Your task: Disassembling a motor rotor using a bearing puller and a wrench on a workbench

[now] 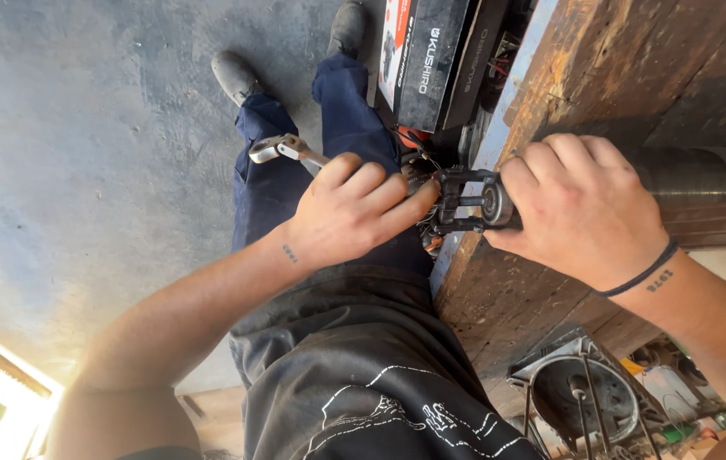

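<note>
Cardboard boxes, black and red (431, 60), are stacked beyond the workbench edge, while a long dark steel shaft (695, 175) lying along the worn wooden bench (636, 68) is gripped by the closed right hand (580, 209), and a silver wrench (282, 149) pointing away from it is clasped in the left hand (350, 209).

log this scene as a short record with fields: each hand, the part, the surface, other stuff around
left hand: left hand wrapped around the handle of a ratchet wrench, whose head sticks out past the hand
right hand: right hand gripping a dark steel shaft near its end
part: black puller-like fitting on the shaft end, between the hands
surface: worn wooden workbench; the shaft lies on it
nearby: black cardboard box beside the bench; round metal fan guard below
</note>
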